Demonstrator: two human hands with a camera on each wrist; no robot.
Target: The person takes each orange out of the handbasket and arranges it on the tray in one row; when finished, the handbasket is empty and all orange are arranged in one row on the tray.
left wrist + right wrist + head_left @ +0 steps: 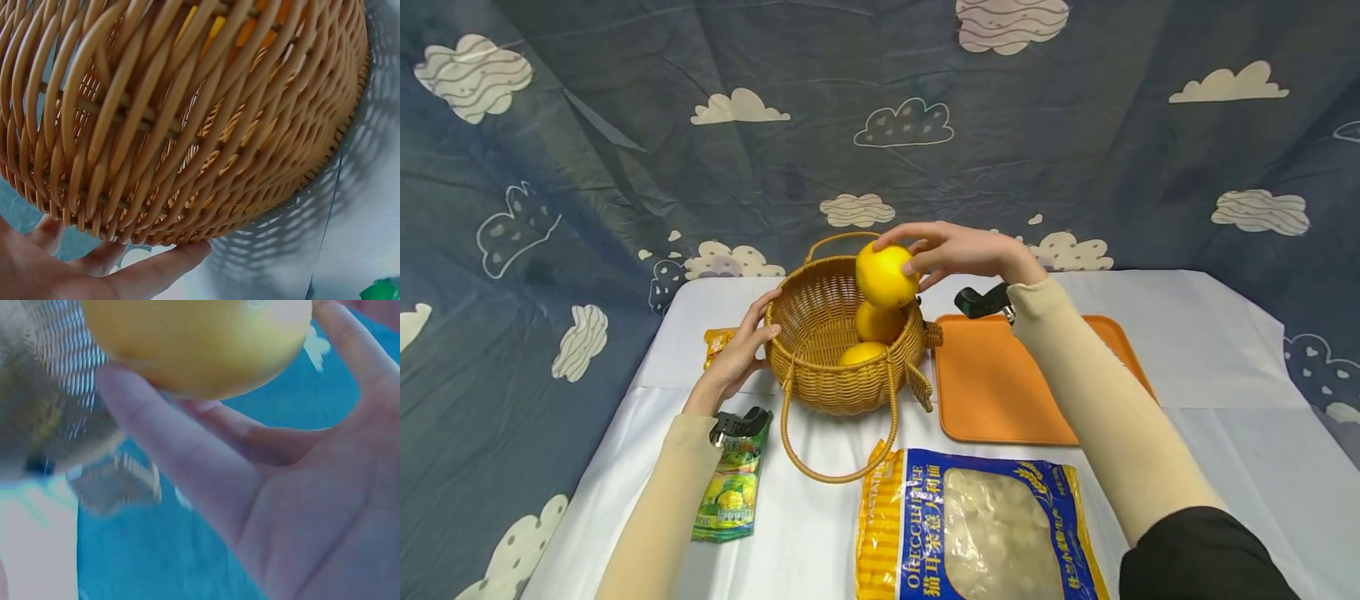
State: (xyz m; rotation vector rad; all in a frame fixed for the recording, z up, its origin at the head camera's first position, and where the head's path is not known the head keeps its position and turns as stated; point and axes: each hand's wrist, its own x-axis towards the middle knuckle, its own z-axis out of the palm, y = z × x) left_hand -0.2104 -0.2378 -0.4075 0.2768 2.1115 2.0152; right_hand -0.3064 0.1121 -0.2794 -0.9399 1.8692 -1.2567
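My right hand (958, 250) holds a round yellow lemon (883, 277) over the right side of a wicker basket (842, 392). In the right wrist view, thumb and fingers sit around the lemon (206, 344). Two more yellow fruits lie inside the basket: one lemon (878, 323) against its right wall and another lemon (862, 353) near the front rim. With thumb and fingers extended, my left hand (733, 358) touches the basket's left rim; the left wrist view has the thumb (165, 269) along the weave. One basket handle (842, 477) hangs forward, the other stands at the back.
Right of the basket lies an orange tray (1000, 383), partly under my right forearm. A blue and yellow orecchiette bag (1000, 525) lies in front. At left are a green packet (730, 492) and a small orange packet (717, 343), on a white-covered table (1210, 467).
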